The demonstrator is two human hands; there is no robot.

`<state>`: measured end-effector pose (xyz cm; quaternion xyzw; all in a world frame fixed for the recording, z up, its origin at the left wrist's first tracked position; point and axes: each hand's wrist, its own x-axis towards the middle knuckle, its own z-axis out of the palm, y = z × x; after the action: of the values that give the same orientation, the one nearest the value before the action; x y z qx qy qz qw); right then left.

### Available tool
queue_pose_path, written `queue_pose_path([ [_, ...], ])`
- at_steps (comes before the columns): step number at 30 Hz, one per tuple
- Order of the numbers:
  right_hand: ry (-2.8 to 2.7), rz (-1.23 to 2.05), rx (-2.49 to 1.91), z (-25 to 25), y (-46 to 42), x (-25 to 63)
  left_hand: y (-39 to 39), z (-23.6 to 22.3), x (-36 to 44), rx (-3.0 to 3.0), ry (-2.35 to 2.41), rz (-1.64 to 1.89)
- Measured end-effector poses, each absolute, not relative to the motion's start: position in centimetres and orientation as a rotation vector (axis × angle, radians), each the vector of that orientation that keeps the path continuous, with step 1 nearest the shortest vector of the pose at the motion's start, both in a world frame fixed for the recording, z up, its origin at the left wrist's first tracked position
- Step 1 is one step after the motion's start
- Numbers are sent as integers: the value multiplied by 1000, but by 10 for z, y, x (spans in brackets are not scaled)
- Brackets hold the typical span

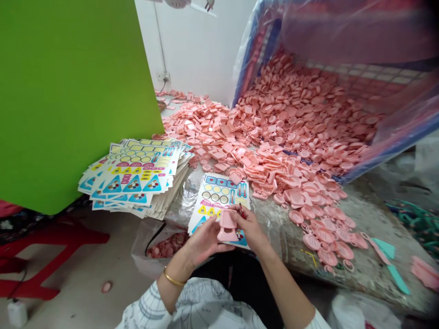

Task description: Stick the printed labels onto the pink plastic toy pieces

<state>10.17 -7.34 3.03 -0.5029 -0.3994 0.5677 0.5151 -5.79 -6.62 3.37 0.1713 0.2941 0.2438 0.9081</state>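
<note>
Between my two hands is a small pink plastic toy part (227, 226) with a squarish top and a wider flared base. My left hand (206, 240) has its fingers closed under and along the part's left side. Fingers of my right hand (249, 226) press at its upper right edge, and something small and dark red shows by those fingertips, too small to name. Just beneath lies a sheet of stickers (224, 186) with colourful circles, hearts, thermometers and triangles; my hands cover its lower part.
A fanned stack of sticker sheets (137, 171) sits to the left. Heaps of pink plastic parts (219, 123) spill from a tilted, plastic-lined crate (387, 155). Teal pieces (398, 278) lie on the right. A bag of pink parts (168, 246) hangs below the table edge, near a red stool (51, 251).
</note>
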Motion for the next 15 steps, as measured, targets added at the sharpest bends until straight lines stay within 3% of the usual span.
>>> queue_pose_path([
  [4,-1161,1262,-1270,24,-50,99,-49,36,-56,591,726,695],
  [10,-1389,791,-1708,3,36,152,-20,31,-45,508,831,888],
  [15,-1437,773,-1781,-8,95,181,-17,19,-42,391,901,854],
])
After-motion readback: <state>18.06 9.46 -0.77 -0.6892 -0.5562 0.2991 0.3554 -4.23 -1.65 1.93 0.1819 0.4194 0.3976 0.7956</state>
